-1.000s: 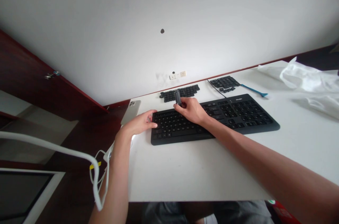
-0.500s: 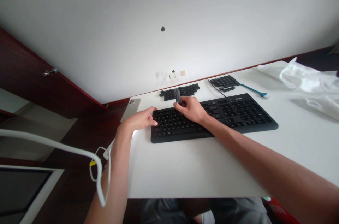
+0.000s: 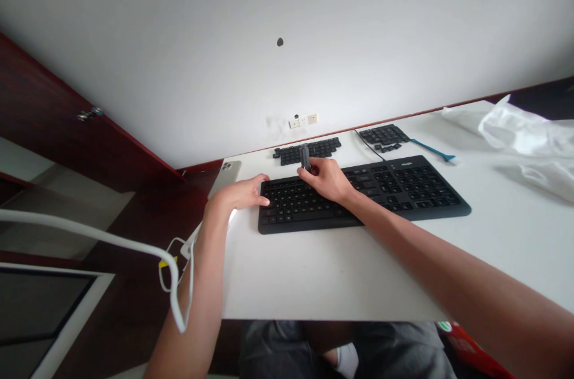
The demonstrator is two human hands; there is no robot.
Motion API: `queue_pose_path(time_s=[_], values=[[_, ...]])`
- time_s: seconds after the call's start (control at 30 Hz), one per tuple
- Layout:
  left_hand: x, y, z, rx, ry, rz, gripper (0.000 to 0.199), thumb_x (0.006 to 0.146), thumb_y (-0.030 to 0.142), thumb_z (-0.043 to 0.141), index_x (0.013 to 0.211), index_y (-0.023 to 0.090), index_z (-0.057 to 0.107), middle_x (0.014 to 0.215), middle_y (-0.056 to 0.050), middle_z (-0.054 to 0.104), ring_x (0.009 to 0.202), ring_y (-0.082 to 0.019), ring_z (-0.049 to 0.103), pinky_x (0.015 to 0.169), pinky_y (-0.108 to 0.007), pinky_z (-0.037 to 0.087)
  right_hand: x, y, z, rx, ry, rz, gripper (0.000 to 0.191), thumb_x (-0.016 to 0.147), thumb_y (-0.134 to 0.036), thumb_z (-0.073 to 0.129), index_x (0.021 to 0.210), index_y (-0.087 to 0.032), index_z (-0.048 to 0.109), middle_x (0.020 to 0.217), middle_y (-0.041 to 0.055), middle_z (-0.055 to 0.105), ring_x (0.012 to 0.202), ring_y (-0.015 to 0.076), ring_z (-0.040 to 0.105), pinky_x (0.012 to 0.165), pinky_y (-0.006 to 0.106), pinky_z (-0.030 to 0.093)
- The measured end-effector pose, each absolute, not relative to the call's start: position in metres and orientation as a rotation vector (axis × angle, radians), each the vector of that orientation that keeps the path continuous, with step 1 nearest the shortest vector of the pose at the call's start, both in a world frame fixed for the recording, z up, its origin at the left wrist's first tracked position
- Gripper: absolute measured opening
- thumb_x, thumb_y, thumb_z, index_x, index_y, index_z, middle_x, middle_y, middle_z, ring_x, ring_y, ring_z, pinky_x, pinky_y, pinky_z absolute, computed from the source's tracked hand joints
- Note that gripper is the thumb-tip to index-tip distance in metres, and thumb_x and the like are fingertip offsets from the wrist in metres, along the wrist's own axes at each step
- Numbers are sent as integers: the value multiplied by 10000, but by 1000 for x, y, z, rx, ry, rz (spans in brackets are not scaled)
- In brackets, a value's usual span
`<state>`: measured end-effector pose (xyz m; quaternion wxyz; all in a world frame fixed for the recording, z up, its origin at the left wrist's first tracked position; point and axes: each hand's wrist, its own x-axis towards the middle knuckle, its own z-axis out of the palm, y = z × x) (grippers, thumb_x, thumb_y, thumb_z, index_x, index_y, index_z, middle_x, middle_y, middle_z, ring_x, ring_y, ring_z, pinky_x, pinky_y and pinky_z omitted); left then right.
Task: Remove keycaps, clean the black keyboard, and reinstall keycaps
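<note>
A black keyboard (image 3: 314, 225) lies on the white table (image 3: 314, 283), its keycaps off across much of the surface. My left hand (image 3: 248, 192) rests at the keyboard's left end, thumb and fingers apart on its edge. Closed around a small dark upright tool (image 3: 305, 158), my right hand (image 3: 329, 179) is over the upper middle of the keyboard. The tool's lower tip is hidden by the hand. Behind the keyboard lie two groups of loose black keycaps, one behind the tool (image 3: 329, 147) and one further right (image 3: 384, 134).
A blue brush (image 3: 433, 150) lies right of the keycaps, with crumpled white plastic (image 3: 515, 128) beyond it. A phone (image 3: 228, 173) is by the table's left edge. A white cable or arm (image 3: 112, 239) crosses the left foreground. Sockets (image 3: 304, 121) are on the wall.
The view has shifted slightly, so the table appears a little higher and further right. Both hands keep nearly the same places on the keyboard.
</note>
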<state>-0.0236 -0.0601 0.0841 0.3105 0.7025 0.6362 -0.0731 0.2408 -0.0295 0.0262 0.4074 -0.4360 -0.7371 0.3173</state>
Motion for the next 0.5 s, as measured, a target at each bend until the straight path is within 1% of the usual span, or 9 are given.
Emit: queue_pose_path(time_s=[0.13,0.27,0.37,0.5], values=[[-31,-63,77,1777,1586,-91,807,862,474,699,1565,237,382,779,40,579,729,-198,578,710,-295,424,241,-30,27,-1103,-1860,811,395,896,-416,604,636,-213,387,566,-52,384,571,110,330,561,301,244],[-37,-66,71,1711,1553,-34,828,872,493,703,1577,242,348,775,47,587,670,-171,566,705,-305,454,240,-29,26,-1088,-1865,811,387,891,-412,600,636,-215,386,574,-48,389,577,112,331,569,303,247],[-37,-68,71,1715,1552,-41,815,889,503,688,1584,251,345,799,32,618,685,-181,600,692,-312,466,240,-28,26,-1092,-1856,803,381,889,-412,593,638,-216,383,579,-45,385,586,115,332,577,305,247],[-35,-71,72,1749,1556,-34,816,898,500,677,1592,229,344,780,28,622,673,-190,617,667,-313,462,240,-28,26,-1100,-1861,797,358,881,-395,585,638,-218,390,580,-43,381,590,119,336,584,311,247]])
